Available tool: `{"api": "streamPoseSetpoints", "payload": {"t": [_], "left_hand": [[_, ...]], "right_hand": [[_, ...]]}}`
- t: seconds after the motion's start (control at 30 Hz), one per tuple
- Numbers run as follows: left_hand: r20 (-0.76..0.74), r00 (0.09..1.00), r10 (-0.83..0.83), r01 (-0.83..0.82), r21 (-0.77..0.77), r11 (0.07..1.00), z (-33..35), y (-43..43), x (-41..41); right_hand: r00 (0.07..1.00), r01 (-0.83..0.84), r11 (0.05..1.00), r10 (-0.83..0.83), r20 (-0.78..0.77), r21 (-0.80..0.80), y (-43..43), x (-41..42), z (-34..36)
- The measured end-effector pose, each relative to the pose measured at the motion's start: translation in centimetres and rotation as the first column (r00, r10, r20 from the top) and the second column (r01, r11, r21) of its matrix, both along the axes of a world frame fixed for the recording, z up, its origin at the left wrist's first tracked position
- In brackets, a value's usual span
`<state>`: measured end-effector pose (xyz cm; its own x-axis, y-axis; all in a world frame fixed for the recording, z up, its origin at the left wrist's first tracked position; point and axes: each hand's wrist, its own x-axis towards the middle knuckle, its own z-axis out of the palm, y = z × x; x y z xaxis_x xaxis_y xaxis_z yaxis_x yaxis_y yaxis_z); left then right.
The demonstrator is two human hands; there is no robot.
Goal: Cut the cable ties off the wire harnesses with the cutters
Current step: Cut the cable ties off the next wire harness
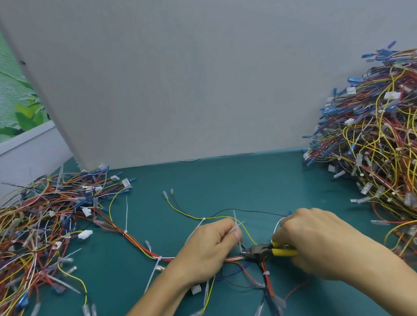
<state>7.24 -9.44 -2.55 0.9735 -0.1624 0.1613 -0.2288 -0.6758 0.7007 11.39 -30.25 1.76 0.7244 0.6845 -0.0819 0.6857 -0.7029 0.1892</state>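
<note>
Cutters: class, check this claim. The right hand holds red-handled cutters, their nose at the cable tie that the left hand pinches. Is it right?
Not quite. The head view shows yellow handles, not red. The rest stands: the right hand holds the cutters, their nose at the cable tie that the left hand pinches.

even, soft light, faint shadows; wide-angle bending and blur toward edges.

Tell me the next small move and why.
Probably squeeze the cutters shut: the right hand holds their tip against the white cable tie on the harness, while the left hand pinches that tie's tail.
</note>
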Motion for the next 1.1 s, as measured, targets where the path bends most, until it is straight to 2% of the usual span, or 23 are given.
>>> {"api": "streamPoseSetpoints", "payload": {"t": [0.13,0.2,0.27,0.37,0.47,0.57,0.6,0.63,0.67,0.7,0.73,0.77,0.83,0.9,1.1], "left_hand": [[-0.018,0.997,0.074,-0.075,-0.110,0.991,0.0,0.2,0.0],[-0.065,0.988,0.137,-0.149,-0.240,0.959,0.0,0.2,0.0],[-0.133,0.975,0.177,-0.220,-0.483,0.847,0.4,0.3,0.0],[-0.217,0.971,0.100,-0.232,-0.764,0.602,1.6,0.9,-0.2],[-0.267,0.963,0.023,-0.247,-0.852,0.460,2.1,1.9,-0.4],[-0.292,0.956,0.005,-0.266,-0.866,0.423,2.0,2.6,-1.1],[-0.282,0.959,0.004,-0.254,-0.857,0.448,2.1,2.8,-1.3],[-0.260,0.966,0.013,-0.229,-0.826,0.515,2.1,3.0,-1.6],[-0.209,0.977,0.035,-0.184,-0.753,0.632,2.2,3.2,-1.8],[-0.129,0.990,0.052,-0.120,-0.605,0.787,2.3,3.4,-2.1],[-0.043,0.998,0.046,-0.060,-0.390,0.919,2.2,3.5,-2.3],[0.029,1.000,0.007,-0.003,-0.163,0.987,2.0,3.4,-2.4],[0.057,0.994,-0.092,0.083,0.140,0.987,1.6,3.0,-2.5],[0.015,0.991,-0.136,0.127,0.271,0.954,1.2,2.7,-2.7],[0.000,0.998,-0.070,0.069,0.163,0.984,0.5,3.4,-2.3]], "right_hand": [[1.000,0.010,1.000,-0.011,-0.009,-0.007,0.1,-0.1,0.0],[1.000,0.020,1.000,-0.020,-0.024,-0.006,0.1,-0.1,0.0],[0.998,0.033,0.999,-0.033,-0.046,-0.001,0.0,-0.1,0.2],[0.993,0.078,0.997,-0.080,-0.091,-0.017,-0.6,0.0,1.0],[0.983,0.121,0.992,-0.124,-0.132,-0.032,-1.4,0.0,1.9],[0.981,0.127,0.991,-0.132,-0.143,-0.040,-1.7,-0.3,2.6],[0.980,0.126,0.992,-0.129,-0.151,-0.030,-1.7,-0.4,2.8],[0.981,0.120,0.993,-0.121,-0.152,-0.016,-1.7,-0.4,3.0],[0.983,0.111,0.994,-0.109,-0.151,0.004,-1.7,-0.5,3.2],[0.985,0.097,0.995,-0.091,-0.146,0.034,-1.6,-0.7,3.5],[0.988,0.081,0.995,-0.073,-0.136,0.058,-1.5,-0.9,3.6],[0.991,0.065,0.995,-0.056,-0.121,0.074,-1.4,-1.1,3.8],[0.994,0.048,0.995,-0.038,-0.103,0.089,-1.1,-1.5,3.8],[0.997,0.023,0.996,-0.016,-0.077,0.090,-0.8,-1.8,3.5],[0.998,-0.046,0.998,0.048,-0.047,0.050,0.2,-1.9,2.2]]}}
